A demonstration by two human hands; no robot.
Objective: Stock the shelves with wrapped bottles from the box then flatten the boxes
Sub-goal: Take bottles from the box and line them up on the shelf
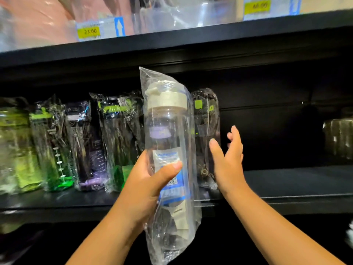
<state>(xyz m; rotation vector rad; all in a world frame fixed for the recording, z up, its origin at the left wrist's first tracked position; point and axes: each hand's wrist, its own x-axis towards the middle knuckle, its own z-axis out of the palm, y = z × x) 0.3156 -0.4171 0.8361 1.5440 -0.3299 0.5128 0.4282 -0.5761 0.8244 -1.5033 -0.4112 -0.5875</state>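
Note:
My left hand grips a clear bottle with a cream lid, sealed in a transparent plastic bag, upright in front of the black shelf. My right hand is open with its fingers spread, just right of the held bottle and beside a dark wrapped bottle that stands on the shelf. A row of wrapped bottles in green, purple and black stands on the shelf to the left. No box is in view.
The shelf's right part is bare up to another wrapped item at the far right edge. An upper shelf carries wrapped goods and yellow price tags. The shelf's front edge runs just behind the held bottle.

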